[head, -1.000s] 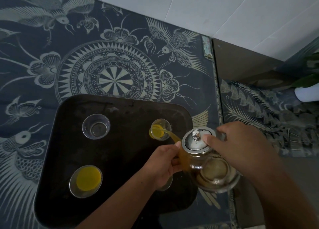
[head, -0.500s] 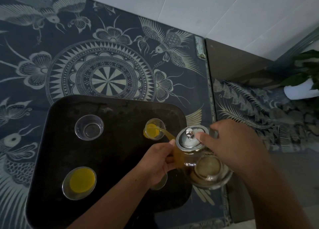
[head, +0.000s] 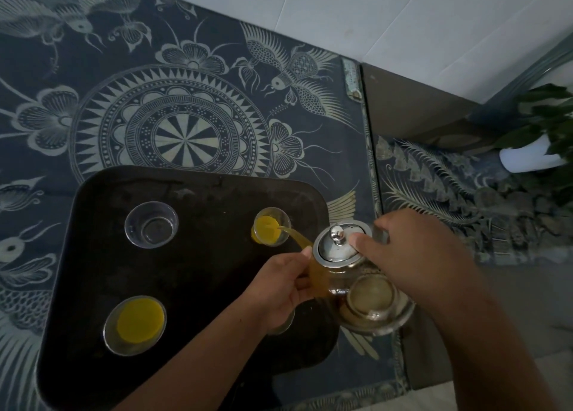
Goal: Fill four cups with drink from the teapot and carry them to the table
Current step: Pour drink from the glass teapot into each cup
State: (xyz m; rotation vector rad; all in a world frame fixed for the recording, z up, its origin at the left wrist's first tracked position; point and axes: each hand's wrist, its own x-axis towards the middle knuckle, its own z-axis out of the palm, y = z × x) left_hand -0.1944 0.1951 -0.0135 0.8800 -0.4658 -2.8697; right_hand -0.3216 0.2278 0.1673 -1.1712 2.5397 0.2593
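Between both sets of fingers the teapot (head: 356,274) hangs tilted over the tray's (head: 192,286) right edge, its spout sending a yellow stream into the far right cup (head: 270,226). The right hand (head: 412,255) is clamped on the handle side, thumb pressing the steel lid (head: 338,245) down; the left hand (head: 279,289) has its fingers (head: 302,255) closed against the glass body below the spout, steadying it. Compared with a second ago the yellow in that cup has risen and now covers most of its base, so this pour looks close to done. Left of the left fingers, the near cup (head: 135,325) is already full; beyond it the far left cup (head: 151,224) is empty. A fourth cup (head: 283,325) sits partly hidden under the left hand, and I cannot tell its level. By my reckoning two or three cups are served, with at least one left before the tray can be carried off the patterned surface (head: 186,116). A potted plant (head: 539,138) stands well off to the right.
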